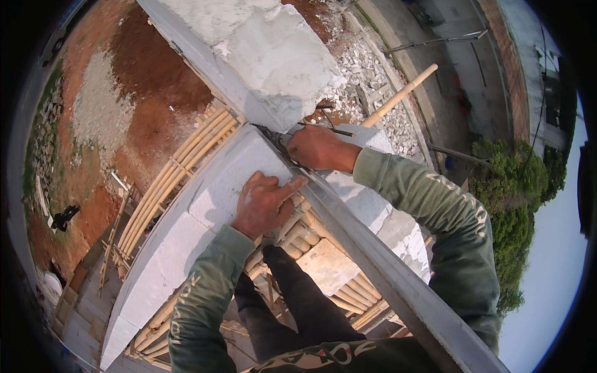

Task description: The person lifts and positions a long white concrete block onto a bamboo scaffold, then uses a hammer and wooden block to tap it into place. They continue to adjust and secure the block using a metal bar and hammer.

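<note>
My left hand (pixel 266 204) rests at the inner edge of a pale block wall (pixel 217 171). Most of its fingers are bent, one stretches right to the end of a long grey bar (pixel 373 255), and nothing shows in its grip. At the joint where the walls meet, my right hand (pixel 318 148) is closed, its fingers bunched around something hidden. A small grey piece shows by its fingertips, too little to name. Dark thin rods (pixel 336 130) stick out just beyond that hand. The bar slants from the joint down to the lower right, between my forearms.
Bamboo scaffolding poles (pixel 180 174) run along the outside of the wall; more lie below by my legs, with a board (pixel 329 267). A plastered wall top (pixel 267 56) extends away. A single bamboo pole (pixel 401 96) juts out right above rubble (pixel 367 68). Red soil (pixel 149 68) lies far below.
</note>
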`<action>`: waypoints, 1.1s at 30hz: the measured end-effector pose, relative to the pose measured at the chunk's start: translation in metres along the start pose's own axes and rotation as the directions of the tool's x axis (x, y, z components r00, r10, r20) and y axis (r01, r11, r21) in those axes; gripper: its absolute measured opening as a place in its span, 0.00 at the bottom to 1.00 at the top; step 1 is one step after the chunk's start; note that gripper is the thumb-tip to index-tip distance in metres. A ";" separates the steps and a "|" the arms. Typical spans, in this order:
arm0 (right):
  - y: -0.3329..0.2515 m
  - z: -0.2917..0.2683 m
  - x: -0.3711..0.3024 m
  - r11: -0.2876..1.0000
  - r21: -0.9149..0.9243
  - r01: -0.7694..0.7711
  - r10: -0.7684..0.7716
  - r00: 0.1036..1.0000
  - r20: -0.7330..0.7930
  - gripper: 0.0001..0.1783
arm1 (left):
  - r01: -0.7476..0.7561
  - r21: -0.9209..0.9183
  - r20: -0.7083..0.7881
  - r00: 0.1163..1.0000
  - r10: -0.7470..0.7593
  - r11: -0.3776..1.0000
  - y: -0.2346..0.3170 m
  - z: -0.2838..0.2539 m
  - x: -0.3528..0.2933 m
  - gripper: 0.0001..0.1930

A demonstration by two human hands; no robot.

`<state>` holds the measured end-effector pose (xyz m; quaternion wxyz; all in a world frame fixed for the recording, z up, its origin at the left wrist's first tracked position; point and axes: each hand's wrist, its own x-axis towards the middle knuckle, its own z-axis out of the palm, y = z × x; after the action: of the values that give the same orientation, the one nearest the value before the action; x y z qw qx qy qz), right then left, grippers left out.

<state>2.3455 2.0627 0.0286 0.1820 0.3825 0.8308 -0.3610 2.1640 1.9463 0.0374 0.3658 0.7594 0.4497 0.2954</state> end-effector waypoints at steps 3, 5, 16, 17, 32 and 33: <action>0.000 -0.005 -0.004 0.989 0.146 -0.018 0.000 0.992 0.123 0.10 | -0.007 0.030 0.019 1.000 0.007 1.000 -0.001 -0.001 0.001 0.23; 0.001 -0.005 -0.005 0.995 0.094 0.046 -0.059 0.988 0.140 0.10 | 0.006 -0.024 -0.001 1.000 -0.006 1.000 -0.001 -0.002 0.001 0.25; 0.004 -0.010 0.008 0.995 -0.061 0.080 -0.052 0.928 0.369 0.14 | -0.028 0.027 0.039 0.999 0.027 0.999 -0.003 -0.001 0.002 0.25; 0.003 -0.011 0.008 0.995 -0.071 0.064 -0.032 0.921 0.389 0.15 | -0.022 0.024 0.041 0.999 0.021 0.999 -0.003 0.000 0.001 0.25; 0.008 0.016 0.015 0.997 0.039 -0.068 0.061 0.982 0.176 0.14 | -0.013 -0.018 0.058 0.998 0.014 1.000 -0.006 0.002 0.000 0.25; 0.011 0.024 0.019 0.997 0.052 -0.060 0.049 0.981 0.187 0.14 | -0.013 -0.017 0.051 0.999 0.014 1.000 -0.006 0.002 0.000 0.25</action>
<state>2.3423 2.0598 -0.0033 0.2574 0.3748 0.7887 -0.4139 2.1626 1.9476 0.0316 0.3815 0.7666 0.4326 0.2822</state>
